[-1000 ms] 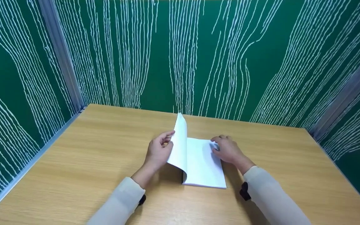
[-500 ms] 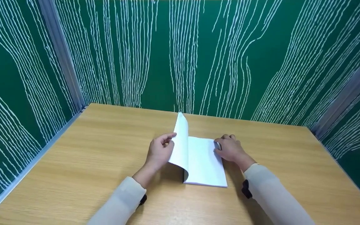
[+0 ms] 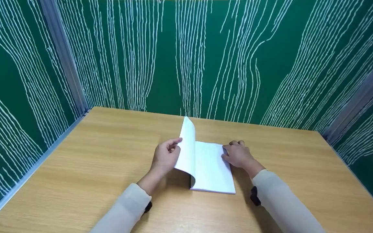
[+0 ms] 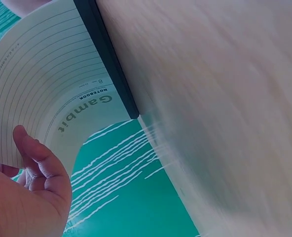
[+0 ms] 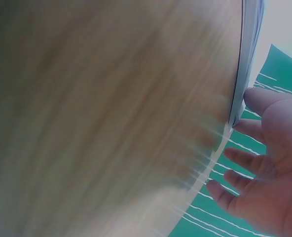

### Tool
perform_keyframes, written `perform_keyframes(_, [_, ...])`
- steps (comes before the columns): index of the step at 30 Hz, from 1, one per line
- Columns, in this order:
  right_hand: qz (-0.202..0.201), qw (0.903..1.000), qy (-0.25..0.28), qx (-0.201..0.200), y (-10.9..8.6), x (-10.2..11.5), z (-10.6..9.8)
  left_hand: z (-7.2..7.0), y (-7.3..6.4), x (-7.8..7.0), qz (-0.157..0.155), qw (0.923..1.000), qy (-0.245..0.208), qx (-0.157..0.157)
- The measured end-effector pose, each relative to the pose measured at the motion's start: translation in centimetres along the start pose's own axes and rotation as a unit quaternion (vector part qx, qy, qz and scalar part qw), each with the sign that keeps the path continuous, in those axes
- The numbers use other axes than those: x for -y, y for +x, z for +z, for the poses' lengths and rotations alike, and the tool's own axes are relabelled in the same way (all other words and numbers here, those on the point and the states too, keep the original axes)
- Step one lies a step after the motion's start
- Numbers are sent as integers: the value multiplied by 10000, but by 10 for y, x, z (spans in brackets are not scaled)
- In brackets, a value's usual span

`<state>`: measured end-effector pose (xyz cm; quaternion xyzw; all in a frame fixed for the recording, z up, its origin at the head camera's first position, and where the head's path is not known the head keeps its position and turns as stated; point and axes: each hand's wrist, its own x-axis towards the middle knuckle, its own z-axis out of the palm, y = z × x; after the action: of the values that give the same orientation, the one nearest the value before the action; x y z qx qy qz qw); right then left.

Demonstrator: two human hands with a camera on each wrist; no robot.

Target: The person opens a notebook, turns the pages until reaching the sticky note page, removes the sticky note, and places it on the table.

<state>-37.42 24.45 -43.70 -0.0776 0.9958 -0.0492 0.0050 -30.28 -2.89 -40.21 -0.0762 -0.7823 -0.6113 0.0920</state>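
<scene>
A notebook with white pages [image 3: 213, 168] lies opened on the table, its dark spine [image 4: 109, 59] toward the left. Its cover [image 3: 187, 147] stands raised and bends over to the left; lined, with "Gambit" and "NOTEBOOK" printed on it in the left wrist view. My left hand [image 3: 167, 155] pinches the free edge of this cover between thumb and fingers. At the far right corner of the page stack rests my right hand [image 3: 238, 154]. In the right wrist view its thumb and index fingertip touch the stack's edge [image 5: 244, 64], while the other fingers are spread apart.
The wooden table [image 3: 102, 155] extends around the notebook on all sides. Behind it stands a green wall [image 3: 163, 64] with white wavy lines, and grey posts [image 3: 63, 58] mark the corners. Dark wrist straps [image 3: 255, 195] show below the sleeves.
My right hand has shifted slightly right along the page corner; its thumb and index gap, with a page corner showing half a second ago, has closed down. The left hand and cover hold nearly still.
</scene>
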Motion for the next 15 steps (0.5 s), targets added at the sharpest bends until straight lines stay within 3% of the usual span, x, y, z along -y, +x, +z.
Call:
perform_keyframes(8, [-11,9985,532,-106,-1,0,-1,-1,2,0,5,10000,-7,-51])
perform_keyframes(15, [-174,9971,651,-351,-1,3,-3,-1,1,1,-28,10000,21,-16])
